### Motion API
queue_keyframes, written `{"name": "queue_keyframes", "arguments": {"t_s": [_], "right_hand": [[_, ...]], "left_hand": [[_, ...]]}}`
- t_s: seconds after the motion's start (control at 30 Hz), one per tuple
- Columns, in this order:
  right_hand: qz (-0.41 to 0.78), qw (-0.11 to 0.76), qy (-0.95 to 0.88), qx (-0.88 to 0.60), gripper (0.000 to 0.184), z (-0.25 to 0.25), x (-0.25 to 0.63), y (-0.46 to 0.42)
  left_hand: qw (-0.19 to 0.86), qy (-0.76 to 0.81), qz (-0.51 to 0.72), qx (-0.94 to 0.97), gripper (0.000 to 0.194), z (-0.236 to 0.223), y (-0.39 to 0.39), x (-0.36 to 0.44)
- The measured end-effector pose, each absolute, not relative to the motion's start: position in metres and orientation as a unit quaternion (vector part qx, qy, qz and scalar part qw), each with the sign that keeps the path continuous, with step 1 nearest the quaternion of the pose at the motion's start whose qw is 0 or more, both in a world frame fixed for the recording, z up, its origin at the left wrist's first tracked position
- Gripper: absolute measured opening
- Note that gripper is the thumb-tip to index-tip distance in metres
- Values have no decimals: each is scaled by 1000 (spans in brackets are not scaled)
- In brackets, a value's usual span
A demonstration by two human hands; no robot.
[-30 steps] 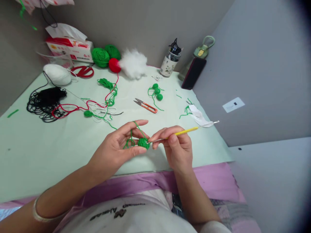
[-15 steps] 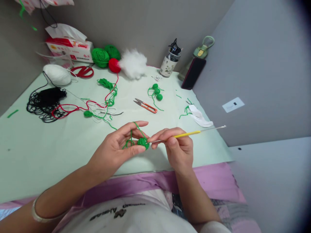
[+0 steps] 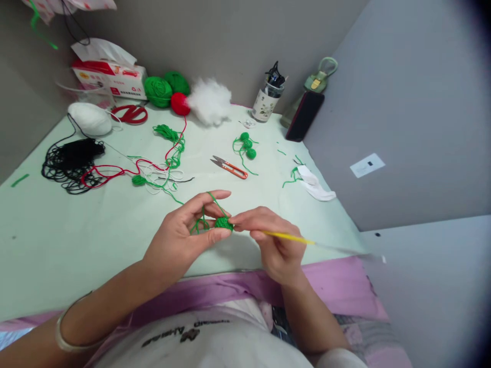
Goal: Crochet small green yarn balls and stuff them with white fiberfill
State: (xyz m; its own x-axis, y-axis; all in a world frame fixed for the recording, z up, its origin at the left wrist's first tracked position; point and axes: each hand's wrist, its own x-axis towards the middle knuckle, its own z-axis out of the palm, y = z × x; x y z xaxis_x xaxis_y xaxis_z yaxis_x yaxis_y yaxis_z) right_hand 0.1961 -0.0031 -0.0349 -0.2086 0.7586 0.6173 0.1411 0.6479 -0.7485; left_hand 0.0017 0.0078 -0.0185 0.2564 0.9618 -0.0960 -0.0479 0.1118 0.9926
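Note:
Between the thumb and fingers of my left hand (image 3: 187,225) is a small green crocheted piece (image 3: 223,223). Green yarn (image 3: 217,203) runs from it up over my raised left index finger, and loose loops hang in the palm. My right hand (image 3: 278,243) grips a yellow-handled crochet hook (image 3: 289,237). Its near tip is hidden behind my right fingers, close against the green piece; the far metal end points right and is blurred. My right fingertips touch the edge of the piece.
Orange thread snips (image 3: 230,167) lie ahead of my hands, with small green crocheted balls (image 3: 247,144) beyond. Tangled black yarn (image 3: 74,161) and a white yarn ball (image 3: 90,118) are at left. White stuffing (image 3: 210,102), a pen jar (image 3: 266,99) and a phone (image 3: 305,116) stand along the back.
My right hand has rotated, swinging the hook's far end downward. My right fingers have stretched out further over the green piece, which has tilted slightly in my left hand.

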Motion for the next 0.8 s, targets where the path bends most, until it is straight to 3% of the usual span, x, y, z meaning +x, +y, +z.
{"name": "queue_keyframes", "arguments": {"t_s": [0.23,0.43,0.67,0.8], "right_hand": [[18,488,-805,-337,30,-39,189,-14],[49,459,-813,-356,30,-36,192,-16],[-104,447,-836,-302,39,-37,193,-16],[-45,494,-809,-316,48,-42,191,-15]], "left_hand": [[575,466,466,485,50,-17,0,9],[574,461,488,469,49,-23,-12,13],[781,347,432,288,52,-20,-3,12],[847,285,386,230,56,-24,4,7]]}}
